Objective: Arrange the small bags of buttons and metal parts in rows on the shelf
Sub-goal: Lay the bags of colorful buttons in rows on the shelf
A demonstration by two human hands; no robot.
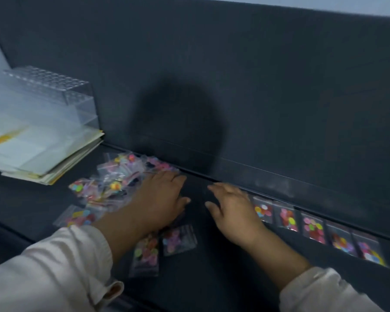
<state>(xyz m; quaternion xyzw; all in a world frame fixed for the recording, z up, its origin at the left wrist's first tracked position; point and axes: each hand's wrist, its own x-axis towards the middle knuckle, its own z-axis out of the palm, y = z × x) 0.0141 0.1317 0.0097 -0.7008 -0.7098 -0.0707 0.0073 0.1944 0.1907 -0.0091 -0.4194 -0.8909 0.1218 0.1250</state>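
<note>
A loose pile of small clear bags of coloured buttons (113,183) lies on the dark shelf (212,266) at the left. My left hand (160,199) lies flat, fingers straight, at the pile's right edge. Two more bags (178,240) lie just below that hand. My right hand (232,210) rests flat beside it, fingers straight, holding nothing. To its right, several button bags (313,228) lie side by side in a row along the back edge. The frame is blurred, and I see no bags of metal parts.
A clear plastic rack with round holes (54,86) sits on a stack of papers and folders (38,154) at the left. A dark upright panel (234,86) rises behind the shelf.
</note>
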